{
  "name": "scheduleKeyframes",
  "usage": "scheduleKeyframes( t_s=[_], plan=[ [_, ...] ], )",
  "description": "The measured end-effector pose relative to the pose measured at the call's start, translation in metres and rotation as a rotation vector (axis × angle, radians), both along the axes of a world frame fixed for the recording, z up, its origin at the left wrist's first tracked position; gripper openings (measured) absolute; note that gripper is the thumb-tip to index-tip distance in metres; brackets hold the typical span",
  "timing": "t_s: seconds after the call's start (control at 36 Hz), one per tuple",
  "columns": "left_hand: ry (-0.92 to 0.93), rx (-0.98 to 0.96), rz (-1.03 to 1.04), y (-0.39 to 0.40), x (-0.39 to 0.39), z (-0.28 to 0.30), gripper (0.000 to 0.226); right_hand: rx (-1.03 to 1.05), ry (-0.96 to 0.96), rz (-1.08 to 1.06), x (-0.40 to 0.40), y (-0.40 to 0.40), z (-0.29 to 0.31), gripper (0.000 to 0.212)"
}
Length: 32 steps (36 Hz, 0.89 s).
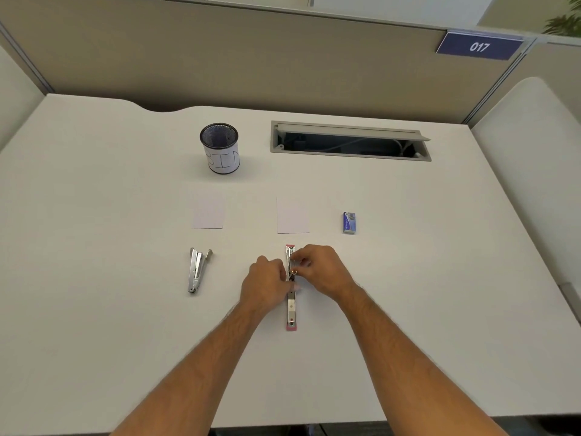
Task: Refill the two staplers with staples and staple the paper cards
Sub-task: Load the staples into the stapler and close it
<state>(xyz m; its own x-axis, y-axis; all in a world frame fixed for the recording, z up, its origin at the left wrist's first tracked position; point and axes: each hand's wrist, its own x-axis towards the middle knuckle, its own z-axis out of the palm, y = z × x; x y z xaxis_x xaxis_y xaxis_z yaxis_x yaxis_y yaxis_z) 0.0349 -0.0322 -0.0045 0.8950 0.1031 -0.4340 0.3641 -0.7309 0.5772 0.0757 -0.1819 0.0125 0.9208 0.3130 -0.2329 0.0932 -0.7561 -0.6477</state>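
The pink stapler (291, 305) is lying swung fully open in a straight line on the white worktop (94, 309), near its front middle, with its pink ends pointing toward and away from the person. Its middle is being gripped from the left by the curled fingers of the left hand (265, 286). The far half is being pinched from the right by the fingers (297, 262) of the right hand (320, 270); whether staples are being held there cannot be told. Just beyond the stapler, a pale paper card (293, 215) is lying flat, and a second card (208, 210) is lying to its left. A silver stapler (197, 270) is resting partly open below that second card, well apart from the hands. A small blue staple box (349, 222) is standing right of the cards. Farther back, a mesh cup labelled BIN (221, 148) and an open cable tray (350, 141) are being seen.
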Motion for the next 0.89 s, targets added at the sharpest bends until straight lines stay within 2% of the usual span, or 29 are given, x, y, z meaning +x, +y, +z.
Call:
scheduleKeyframes(
  t_s=[0.17, 0.31, 0.42, 0.64, 0.81, 0.89],
  plan=[
    [0.001, -0.025, 0.012, 0.000, 0.001, 0.000, 0.033, -0.025, -0.005, 0.007, 0.000, 0.003, 0.002, 0.023],
    [-0.001, -0.053, 0.013, 0.004, 0.004, -0.003, 0.034, 0.044, 0.037, -0.026, 0.000, 0.001, 0.001, 0.031],
    [-0.013, -0.072, 0.005, 0.007, 0.003, -0.006, 0.033, 0.111, 0.070, -0.058, -0.003, -0.005, 0.000, 0.028],
    [-0.005, -0.086, -0.002, 0.008, 0.004, -0.007, 0.032, 0.073, 0.065, -0.046, 0.000, 0.003, 0.000, 0.025],
    [-0.008, -0.085, 0.010, 0.007, 0.003, -0.008, 0.036, 0.074, 0.118, -0.135, 0.003, 0.013, -0.001, 0.035],
    [-0.009, -0.073, 0.006, 0.006, 0.003, -0.007, 0.035, 0.095, 0.127, -0.182, 0.005, 0.016, -0.003, 0.032]
  ],
)
